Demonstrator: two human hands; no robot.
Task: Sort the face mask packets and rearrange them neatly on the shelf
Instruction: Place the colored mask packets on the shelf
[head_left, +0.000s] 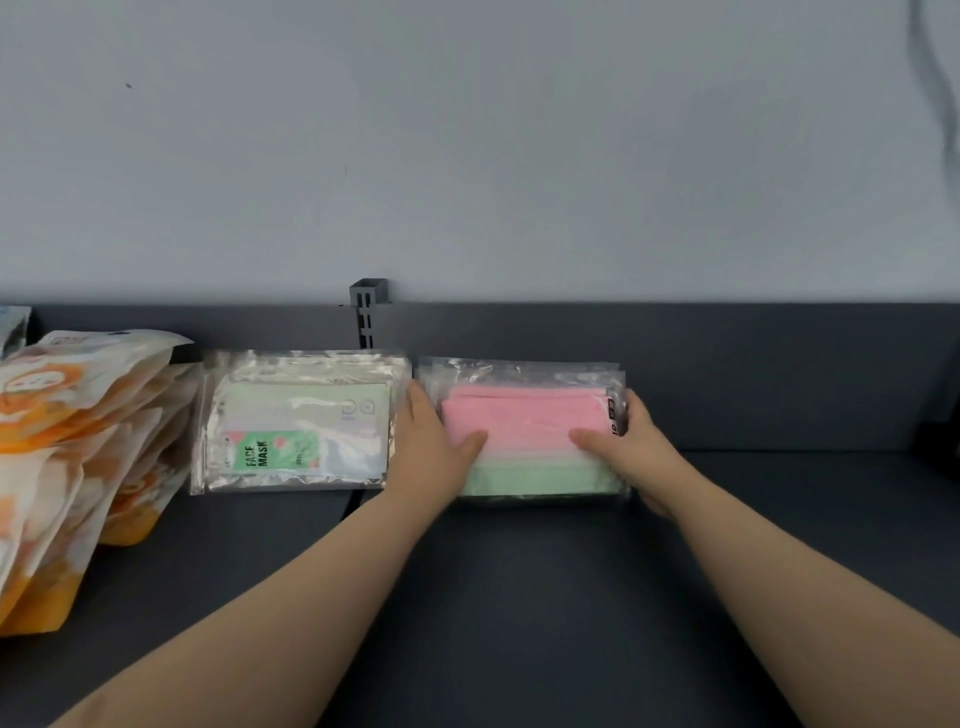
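Face mask packets (524, 415), pink over green in clear wrap: how are they held? — Desk

Both hands clamp the stack from its two ends. The left hand (431, 441) grips the left edge, its thumb (470, 444) laid on the pink top layer. The right hand (634, 447) grips the right edge, fingers wrapped round the side and its own thumb (587, 439) pressed on top. The two thumbs point toward each other across the pack, apart. — Photographer

Where does the stack sit? — Desk

Flat on the dark grey shelf (519, 597), toward the rear, near the shelf's dark back panel (727, 374). Both bare forearms reach in from the near edge. — Photographer

What lies around it? — Desk

Just beside the left hand lies a second stack (301, 421) of clear, shiny packets, the top one carrying a green label reading FACE MASK. The two stacks lie side by side, with the left hand between them. Further left, a heap of orange-and-white pouches (78, 457) leans one on another, close against the second stack. A slotted grey bracket (368, 312) stands against the back, behind the gap between the two stacks. A pale wall (467, 130) rises above. A dark object at the far right edge is too cropped to tell. — Photographer
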